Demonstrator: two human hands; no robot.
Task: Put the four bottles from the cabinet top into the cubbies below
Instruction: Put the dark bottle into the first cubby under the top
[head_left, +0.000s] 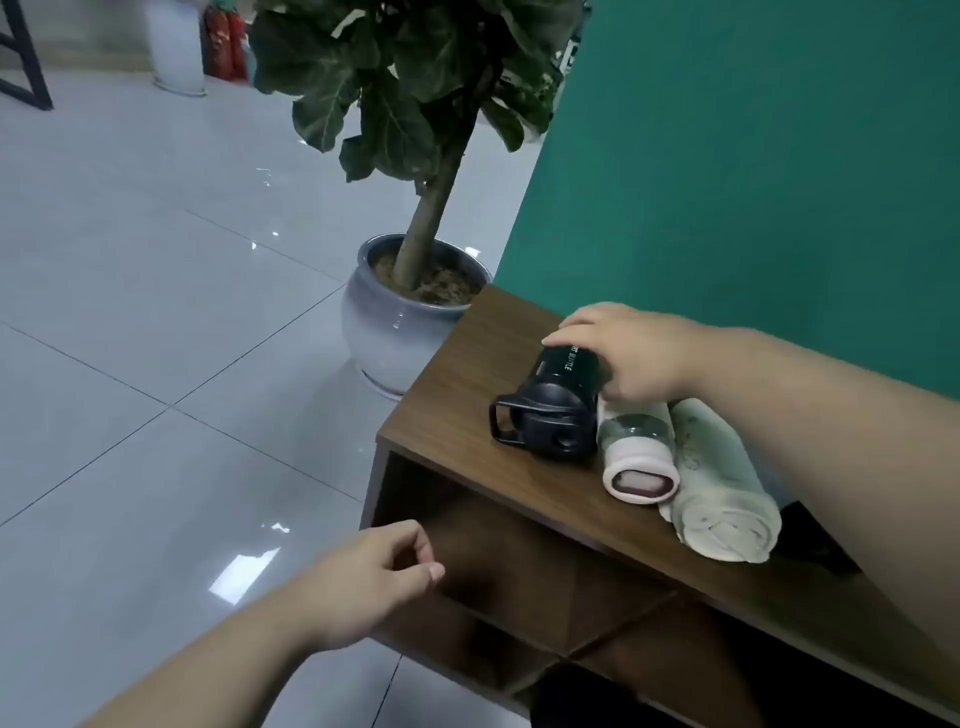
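Head view: your right hand (631, 353) is wrapped over the body of the black bottle (558, 400), which lies on its side on the cabinet top (467, 415) with its cap and carry loop pointing toward you. This looks like the first pickup. Your left hand (379, 577) hangs loosely curled and empty in front of the upper cubby (498, 551). Touching the black bottle lies a white bottle (639, 457), then a pale rolled one (722, 499); a fourth is not visible. Next, lift the black bottle without nudging its neighbour, then lower it into the cubby.
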